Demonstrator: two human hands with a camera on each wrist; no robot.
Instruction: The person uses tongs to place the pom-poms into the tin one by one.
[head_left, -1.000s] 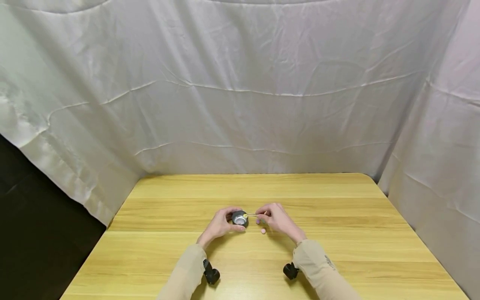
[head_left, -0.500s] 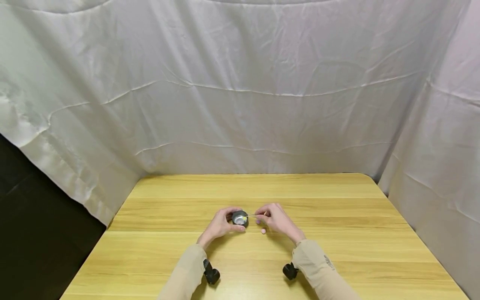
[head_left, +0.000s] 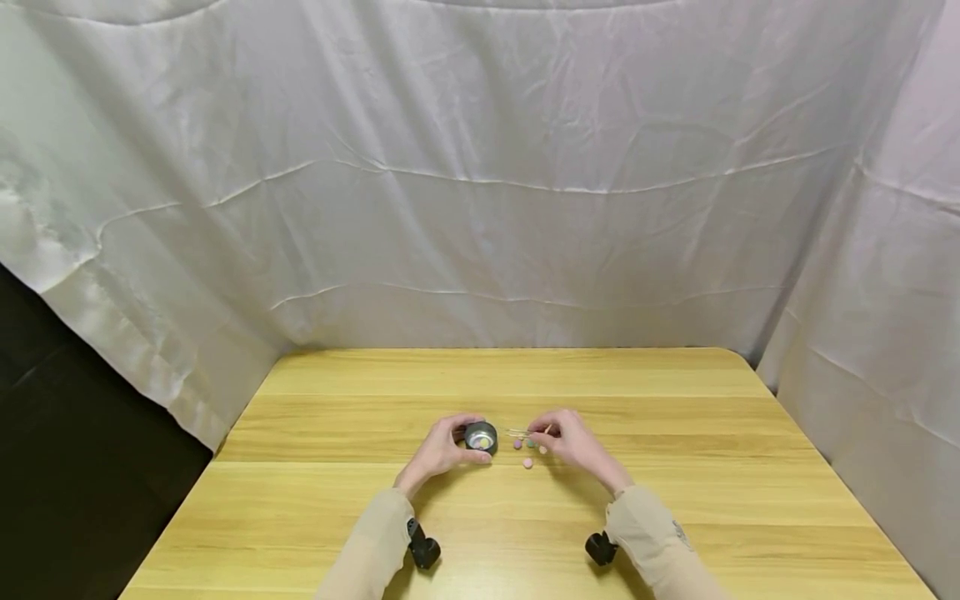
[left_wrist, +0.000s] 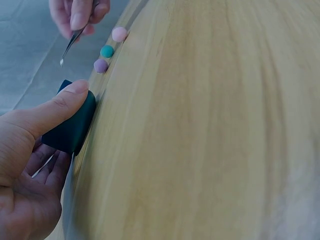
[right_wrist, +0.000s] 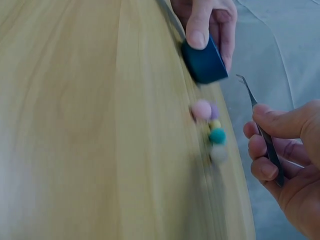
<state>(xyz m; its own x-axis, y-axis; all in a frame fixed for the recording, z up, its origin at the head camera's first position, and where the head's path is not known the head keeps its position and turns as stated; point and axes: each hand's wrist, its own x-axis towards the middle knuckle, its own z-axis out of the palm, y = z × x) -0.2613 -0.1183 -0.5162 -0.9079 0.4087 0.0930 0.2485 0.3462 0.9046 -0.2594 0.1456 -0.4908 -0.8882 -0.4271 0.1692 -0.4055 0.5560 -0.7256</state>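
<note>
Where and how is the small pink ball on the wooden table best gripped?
Probably around the middle of the small pink ball, pinched with the slim metal tweezers in the right hand, coming from the person's side. The ball is round with no handle, and the head view shows the other balls beyond it.

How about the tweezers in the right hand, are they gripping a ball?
No, in the right wrist view the tweezers in the right hand have nothing between their tips.
</note>
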